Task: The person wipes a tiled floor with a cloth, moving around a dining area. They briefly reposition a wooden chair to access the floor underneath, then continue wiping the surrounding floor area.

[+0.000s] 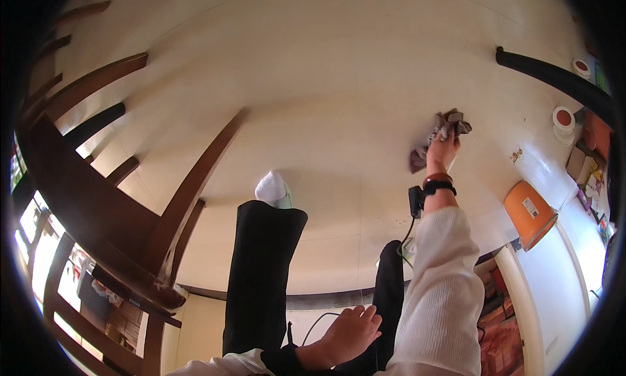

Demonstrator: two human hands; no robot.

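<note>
My right hand [442, 151] presses a crumpled grey-brown cloth [454, 122] against the pale floor [332, 146]. One fold of the cloth trails out to the left of the wrist. On that wrist sit a brown bracelet and a black strap with a small black device [415, 202], from which a cable runs down. My left hand [346, 334] hovers near my right knee with nothing in it, its fingers slightly bent and a little apart. A white-toed shoe [272, 188] shows below my left trouser leg [259, 278].
A dark wooden table or bench [93, 190] with several legs stands at the left. At the right an orange bucket [528, 214] stands by the white wall panel. Beyond it are two white round bases [563, 126] and a black leg [547, 73]. Small brown crumbs [516, 154] lie on the floor.
</note>
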